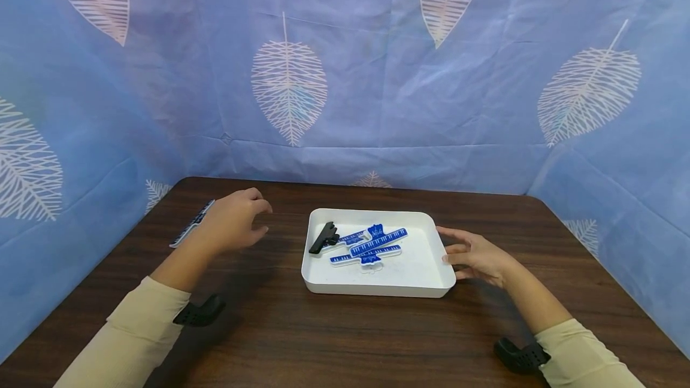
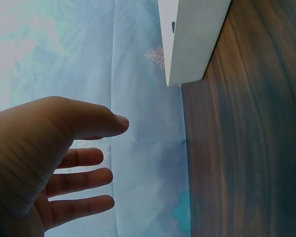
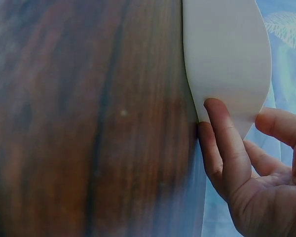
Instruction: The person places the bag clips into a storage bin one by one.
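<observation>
A white tray (image 1: 377, 290) stands on the table. In it lie a black clip (image 1: 324, 238) and several blue-and-white strip-shaped pieces (image 1: 378, 242), some overlapping, with a keyboard-like pattern. My right hand (image 1: 477, 258) is at the tray's right end. In the right wrist view, its fingertips (image 3: 216, 109) rest against the outer wall of the tray (image 3: 227, 54). My left hand (image 1: 233, 218) hovers left of the tray, holding nothing, thumb and fingers apart. Beside it, partly hidden behind the hand, lies a dark strip with white edging (image 1: 192, 224).
The dark wooden table (image 1: 280, 340) has its far edge close to a blue curtain (image 1: 366, 106) with white leaf prints, which also closes off both sides. Black bands (image 1: 199, 311) are worn at both wrists over light sleeves.
</observation>
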`<state>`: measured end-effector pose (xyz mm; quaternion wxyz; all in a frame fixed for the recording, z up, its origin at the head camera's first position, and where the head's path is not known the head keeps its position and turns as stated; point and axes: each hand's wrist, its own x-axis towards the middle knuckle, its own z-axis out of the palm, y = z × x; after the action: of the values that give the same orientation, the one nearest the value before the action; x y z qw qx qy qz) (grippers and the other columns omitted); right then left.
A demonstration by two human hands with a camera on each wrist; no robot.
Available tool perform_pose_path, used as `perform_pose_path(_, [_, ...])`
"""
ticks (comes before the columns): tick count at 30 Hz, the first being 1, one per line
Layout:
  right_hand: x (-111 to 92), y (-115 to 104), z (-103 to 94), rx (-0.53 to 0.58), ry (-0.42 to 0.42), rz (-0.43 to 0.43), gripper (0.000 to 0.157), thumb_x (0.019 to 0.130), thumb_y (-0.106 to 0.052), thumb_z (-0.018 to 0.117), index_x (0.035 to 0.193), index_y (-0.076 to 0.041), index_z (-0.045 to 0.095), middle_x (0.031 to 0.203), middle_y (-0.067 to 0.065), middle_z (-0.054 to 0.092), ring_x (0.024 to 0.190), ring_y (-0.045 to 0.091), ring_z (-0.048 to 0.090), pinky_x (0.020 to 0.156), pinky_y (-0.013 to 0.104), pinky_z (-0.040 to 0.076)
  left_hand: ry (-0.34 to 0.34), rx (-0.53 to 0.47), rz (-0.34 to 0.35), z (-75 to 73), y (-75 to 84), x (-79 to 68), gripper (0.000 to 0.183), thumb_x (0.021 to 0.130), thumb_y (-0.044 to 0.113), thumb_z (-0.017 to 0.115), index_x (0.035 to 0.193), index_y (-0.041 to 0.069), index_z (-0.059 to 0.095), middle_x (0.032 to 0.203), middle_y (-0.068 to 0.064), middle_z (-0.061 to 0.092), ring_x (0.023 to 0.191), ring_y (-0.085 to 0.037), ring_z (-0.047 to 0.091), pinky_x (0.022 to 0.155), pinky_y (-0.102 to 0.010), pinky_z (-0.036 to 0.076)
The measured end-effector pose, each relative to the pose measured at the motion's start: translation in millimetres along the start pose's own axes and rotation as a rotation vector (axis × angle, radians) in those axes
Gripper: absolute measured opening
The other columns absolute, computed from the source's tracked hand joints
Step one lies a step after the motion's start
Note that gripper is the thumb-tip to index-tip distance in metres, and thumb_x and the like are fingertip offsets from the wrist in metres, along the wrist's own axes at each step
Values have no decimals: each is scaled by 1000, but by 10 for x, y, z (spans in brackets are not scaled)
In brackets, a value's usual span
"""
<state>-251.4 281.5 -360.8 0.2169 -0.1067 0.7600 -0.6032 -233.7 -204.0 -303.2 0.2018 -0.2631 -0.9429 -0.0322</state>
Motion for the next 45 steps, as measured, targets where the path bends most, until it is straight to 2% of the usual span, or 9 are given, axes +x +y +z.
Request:
perform_pose_path(4, [6, 7, -5, 11, -6, 0, 83, 92, -2, 63, 155, -2, 9, 132, 33, 49, 102, 34, 65, 82, 51, 54, 23, 4, -2, 12, -61, -56, 27, 75, 19, 83, 98, 9, 73, 93, -7, 61, 67, -16, 53, 51, -33, 47])
perform_pose_path(16, [-15, -18, 20, 30, -12, -5, 84, 91, -1, 63, 155, -1, 8, 130, 32, 50, 102, 35, 65, 82, 52, 54, 54, 0, -75, 18, -267, -221, 25, 74, 14, 82, 97, 8, 73, 93, -9, 61, 69, -19, 56, 58, -40, 51])
perform_pose_path(24, [-19, -15, 11, 39, -29, -8, 84, 92, -2, 63, 155, -1, 7, 129, 30, 52, 102, 34, 65, 82, 51, 54, 27, 2, -156, -22, -380, -283, 27, 75, 15, 82, 99, 7, 72, 97, -12, 62, 73, -24, 60, 63, -45, 52])
perform_pose_path(33, [-8, -5, 0, 37, -16, 1, 85, 91, -2, 64, 155, -1, 8, 130, 30, 52, 102, 34, 66, 82, 52, 53, -4, -18, -229, -46, -495, -357, 28, 76, 15, 81, 101, 6, 72, 103, -16, 62, 69, -22, 58, 59, -44, 50])
perform_pose_path(38, [-3, -4, -9, 30, -15, 2, 86, 90, -2, 64, 155, -1, 8, 128, 28, 54, 102, 33, 66, 83, 52, 53, -16, -15, -257, -18, -574, -385, 28, 76, 15, 80, 101, 4, 71, 102, -16, 62, 72, -23, 59, 62, -47, 51])
perform_pose_path(45, [3, 6, -10, 35, -13, 2, 85, 90, -3, 65, 155, -1, 9, 129, 28, 53, 102, 34, 65, 83, 53, 53, -33, -2, -325, 68, -729, -406, 30, 77, 16, 79, 103, 4, 71, 107, -20, 61, 81, -32, 62, 68, -52, 51])
